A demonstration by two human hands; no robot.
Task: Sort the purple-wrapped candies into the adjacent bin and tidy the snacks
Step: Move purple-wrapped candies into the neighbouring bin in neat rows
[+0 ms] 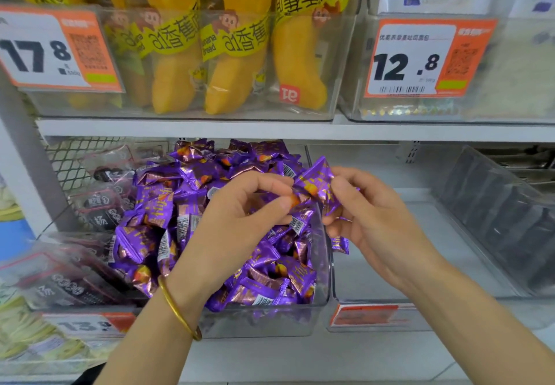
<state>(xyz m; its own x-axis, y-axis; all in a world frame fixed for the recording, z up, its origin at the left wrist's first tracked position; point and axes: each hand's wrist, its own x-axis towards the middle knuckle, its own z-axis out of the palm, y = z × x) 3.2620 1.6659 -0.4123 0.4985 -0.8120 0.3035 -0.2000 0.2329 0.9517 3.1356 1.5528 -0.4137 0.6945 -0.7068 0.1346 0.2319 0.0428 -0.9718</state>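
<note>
1. Purple foil-wrapped candy (315,179) sits at frame centre, pinched from both sides: the left hand (246,219) and the right hand (372,216) each curl their fingers onto its wrapper. A gold bangle (177,309) circles the left wrist.
2. Below the left hand, a clear plastic bin (326,267) is heaped with purple candies (156,204).
3. Just right of it, under the right hand, is an adjacent clear bin (375,276) with an orange label.
4. Dark snack packets (69,282) fill the lower left.
5. Across the top, yellow banana bread packs (234,69) stand in a clear box.
</note>
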